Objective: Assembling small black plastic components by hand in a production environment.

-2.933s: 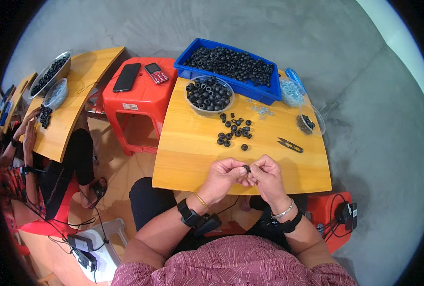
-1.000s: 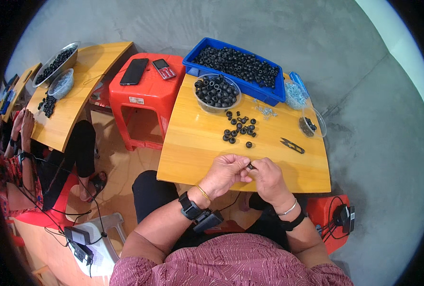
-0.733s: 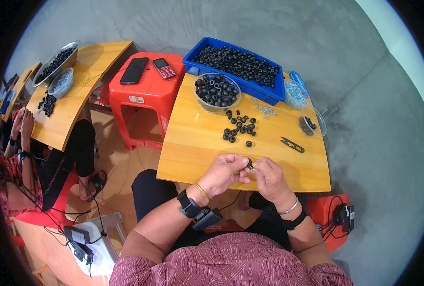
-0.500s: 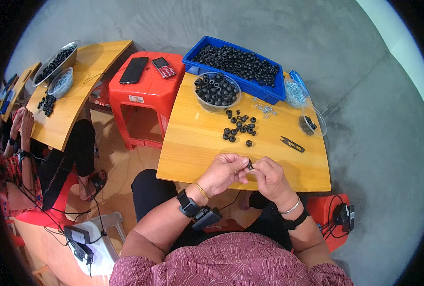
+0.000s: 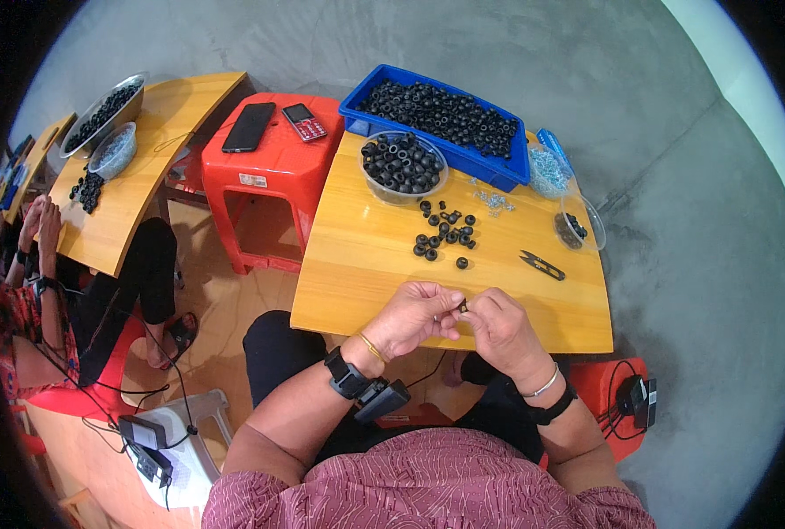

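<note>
Pinched between both hands at the near edge of the wooden table (image 5: pixel 348 273) is a small black round part (image 5: pixel 462 306), mostly covered by fingertips. My left hand (image 5: pixel 421 316) grips it from the left with thumb and fingers. From the other side, the closed fingers of my right hand (image 5: pixel 498 328) press on it. Just beyond lies a loose group of black round parts (image 5: pixel 445 236), with one single part (image 5: pixel 462 263) nearer to me. Black thread snips (image 5: pixel 542 265) rest to the right of the hands.
Farther back stand a clear tub of black parts (image 5: pixel 401 167), a blue tray (image 5: pixel 428 128), tiny silvery pieces (image 5: pixel 494 203), a tub of them (image 5: pixel 549 172) and a small tub (image 5: pixel 578 227). A red stool (image 5: pixel 269 167) carries two phones. Another person's hands (image 5: pixel 44 225) are far left.
Both hands stay together near the table edge with the small black part between them. The fingers of my right hand have shifted very slightly around it.
</note>
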Tool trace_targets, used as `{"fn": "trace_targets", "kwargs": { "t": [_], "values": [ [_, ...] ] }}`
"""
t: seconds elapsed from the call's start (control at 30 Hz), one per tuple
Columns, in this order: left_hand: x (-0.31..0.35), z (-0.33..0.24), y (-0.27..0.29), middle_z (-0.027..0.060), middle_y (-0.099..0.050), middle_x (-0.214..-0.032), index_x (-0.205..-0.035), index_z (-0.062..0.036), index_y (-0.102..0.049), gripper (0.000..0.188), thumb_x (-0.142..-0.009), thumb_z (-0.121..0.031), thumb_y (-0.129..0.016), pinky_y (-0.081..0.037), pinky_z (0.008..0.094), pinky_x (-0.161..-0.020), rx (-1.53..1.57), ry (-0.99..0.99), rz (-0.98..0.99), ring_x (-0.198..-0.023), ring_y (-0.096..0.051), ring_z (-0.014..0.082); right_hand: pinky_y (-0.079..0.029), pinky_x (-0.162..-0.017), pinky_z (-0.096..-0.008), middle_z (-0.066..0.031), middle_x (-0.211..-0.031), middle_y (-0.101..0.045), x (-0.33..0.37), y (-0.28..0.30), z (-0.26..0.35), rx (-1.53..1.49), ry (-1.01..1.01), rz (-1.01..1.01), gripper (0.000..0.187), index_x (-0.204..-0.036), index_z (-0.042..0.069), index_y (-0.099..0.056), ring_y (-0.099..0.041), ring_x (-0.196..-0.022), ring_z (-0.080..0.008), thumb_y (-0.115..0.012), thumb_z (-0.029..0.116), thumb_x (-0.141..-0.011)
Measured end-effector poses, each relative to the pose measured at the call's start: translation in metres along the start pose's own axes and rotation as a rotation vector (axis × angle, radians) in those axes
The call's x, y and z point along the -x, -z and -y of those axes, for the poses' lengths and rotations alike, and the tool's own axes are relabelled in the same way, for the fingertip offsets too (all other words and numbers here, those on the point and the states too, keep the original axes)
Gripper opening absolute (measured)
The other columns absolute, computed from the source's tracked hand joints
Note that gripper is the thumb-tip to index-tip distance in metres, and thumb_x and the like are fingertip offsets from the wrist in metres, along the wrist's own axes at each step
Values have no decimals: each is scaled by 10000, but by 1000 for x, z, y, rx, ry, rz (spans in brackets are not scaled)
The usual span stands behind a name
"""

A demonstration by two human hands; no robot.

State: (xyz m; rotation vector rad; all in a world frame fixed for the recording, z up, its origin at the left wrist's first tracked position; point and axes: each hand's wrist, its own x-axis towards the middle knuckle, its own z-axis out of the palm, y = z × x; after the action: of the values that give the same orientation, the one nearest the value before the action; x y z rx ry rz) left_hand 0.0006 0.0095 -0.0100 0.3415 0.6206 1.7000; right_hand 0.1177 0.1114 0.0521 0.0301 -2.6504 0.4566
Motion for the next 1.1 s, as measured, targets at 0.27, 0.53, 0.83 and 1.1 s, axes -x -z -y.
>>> {"fn": "trace_targets", "kwargs": {
  "t": [0.27, 0.53, 0.83, 1.1],
  "values": [
    [-1, 0, 4, 55, -562, -719, -825, 4, -567, 152, -840, -143, -530, -504, 264, -550, -29, -6, 21, -580, -509, 102, -430, -573, -368, -141, -706, -481, 0, 0, 4, -28, -87, 35, 140, -815, 5, -470, -511, -666, -303, -569, 33, -719],
    [-1, 0, 1, 56, -564, -739, -856, 8, -567, 159, -841, -145, -527, -504, 262, -544, -76, 5, 4, -588, -510, 106, -442, -647, -376, -170, -807, -519, 0, -6, 0, -106, -47, 61, 354, -1056, 4, -420, -539, -759, -323, -545, -9, -725],
    [0, 2, 6, 79, -569, -791, -913, 20, -545, 227, -887, -180, -440, -506, 303, -618, 15, -14, 57, -623, -520, 131, -434, -656, -388, -189, -830, -512, 0, -6, -4, -104, -100, 89, 310, -1029, 3, -419, -531, -770, -342, -525, -14, -739],
    [0, 1, 3, 69, -565, -772, -873, 20, -554, 165, -865, -128, -480, -500, 283, -587, -20, -15, 37, -597, -498, 115, -427, -645, -390, -188, -819, -505, -2, -3, 1, -93, -119, 121, 301, -1023, 5, -418, -525, -762, -344, -525, -12, -743]
  ]
}}
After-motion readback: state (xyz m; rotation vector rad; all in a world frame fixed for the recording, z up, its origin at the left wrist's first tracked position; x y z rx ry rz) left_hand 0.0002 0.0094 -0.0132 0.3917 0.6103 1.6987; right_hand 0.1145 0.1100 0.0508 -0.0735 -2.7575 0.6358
